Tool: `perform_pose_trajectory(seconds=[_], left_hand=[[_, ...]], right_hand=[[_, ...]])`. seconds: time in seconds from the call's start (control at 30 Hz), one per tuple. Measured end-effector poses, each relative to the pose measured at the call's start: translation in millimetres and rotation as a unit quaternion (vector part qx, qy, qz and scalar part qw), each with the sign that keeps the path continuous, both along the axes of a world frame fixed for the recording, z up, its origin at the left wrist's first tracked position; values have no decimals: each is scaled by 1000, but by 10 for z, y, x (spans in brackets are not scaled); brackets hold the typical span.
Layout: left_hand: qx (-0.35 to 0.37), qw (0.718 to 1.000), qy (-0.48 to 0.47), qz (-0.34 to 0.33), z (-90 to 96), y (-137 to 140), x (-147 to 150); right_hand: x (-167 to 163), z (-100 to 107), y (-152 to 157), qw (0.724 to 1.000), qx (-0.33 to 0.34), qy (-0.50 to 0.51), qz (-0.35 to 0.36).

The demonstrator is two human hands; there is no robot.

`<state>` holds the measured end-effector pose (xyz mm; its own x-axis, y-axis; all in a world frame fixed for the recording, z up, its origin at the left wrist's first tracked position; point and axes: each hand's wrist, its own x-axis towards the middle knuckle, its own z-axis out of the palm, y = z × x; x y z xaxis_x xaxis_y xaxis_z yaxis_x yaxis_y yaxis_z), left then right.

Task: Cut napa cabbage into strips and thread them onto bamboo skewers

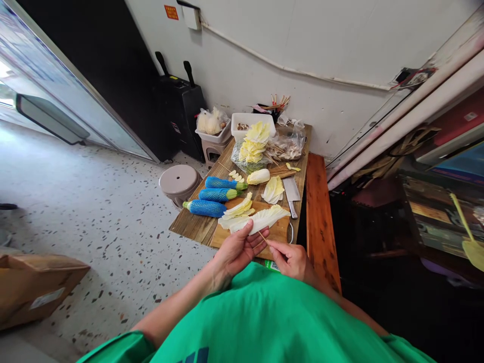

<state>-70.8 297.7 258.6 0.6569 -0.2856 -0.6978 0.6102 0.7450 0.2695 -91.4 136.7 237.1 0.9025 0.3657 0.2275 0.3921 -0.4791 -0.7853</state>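
My left hand point(242, 247) holds a long napa cabbage leaf point(266, 219), thumb on top and fingers beneath. A thin wooden skewer point(263, 237) is pinched in my right hand point(292, 258), its tip close to the leaf's lower edge; whether it pierces the leaf I cannot tell. Below the hands lies a wooden cutting board point(223, 237), with more cabbage leaves point(242, 206) on it. Just beyond are a loose leaf point(273, 190), a small cabbage heart point(258, 176) and a cleaver point(291, 190) with its handle toward me.
Several zucchini in blue netting point(207, 208) lie on the table's left. Farther back stand a heap of cabbage leaves point(254, 143), a white tub point(252, 119), a bag of mushrooms point(289, 146) and a bundle of skewers point(282, 172). A stool point(179, 180) stands left, a wooden bench point(320, 217) right.
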Motion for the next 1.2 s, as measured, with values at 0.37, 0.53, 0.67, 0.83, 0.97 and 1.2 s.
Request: perform_pose_trajectory(seconds=[0.37, 0.53, 0.67, 0.83, 0.97, 1.2], left_hand=[[-8, 1000, -2, -13, -29, -33, -22], [-9, 1000, -11, -21, -33, -54, -34], [-9, 1000, -9, -16, -26, -68, -39], [0, 1000, -4, -21, -29, -69, -39], [-12, 999, -18, -39, -47, -93, -76], [-33, 999, -29, -29, -87, -144, -112]], right_hand=[[-19, 56, 31, 999, -10, 24, -32], [-17, 52, 28, 999, -26, 31, -34], [-15, 52, 41, 998, -29, 34, -36], [-17, 51, 64, 998, -28, 42, -39], [-5, 44, 79, 997, -20, 59, -40], [73, 45, 106, 993, -2, 116, -27]])
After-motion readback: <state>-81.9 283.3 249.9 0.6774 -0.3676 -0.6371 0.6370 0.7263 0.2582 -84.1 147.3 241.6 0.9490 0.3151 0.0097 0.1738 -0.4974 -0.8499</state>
